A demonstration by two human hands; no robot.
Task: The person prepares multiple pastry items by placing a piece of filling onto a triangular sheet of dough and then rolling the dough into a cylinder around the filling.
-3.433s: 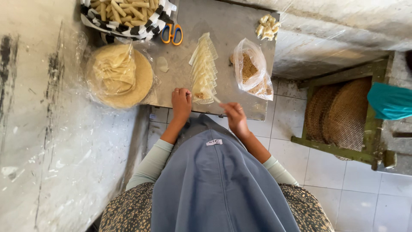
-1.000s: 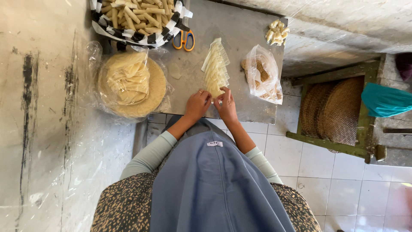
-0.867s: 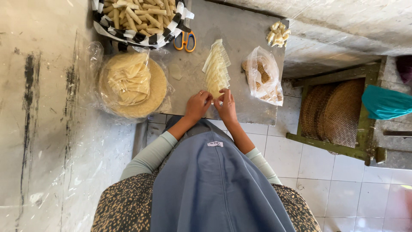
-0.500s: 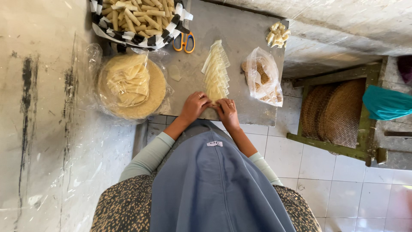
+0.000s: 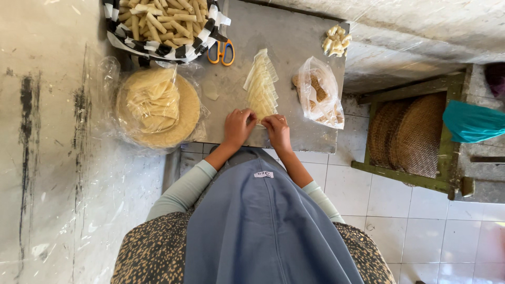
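Grey bench filled the top of my feed. At its far left corner sat a checked cloth-lined tray of rolled sticks; at the left edge, a round stack of pale wrappers under clear plastic. A plastic bag of brown filling lay toward the right edge. Mid-bench, a fanned row of thin sheets ran from the centre to the near edge. The left hand and right hand were side by side at that row's near end, fingers curled down on the nearest sheet; I could not tell whether either had it pinched or was only pressing. I judged the nearest sheet was being worked; thin stuff, light fingertips only. Orange-handled scissors lay beyond the row, and a small heap of pale pieces lay at the far right corner.
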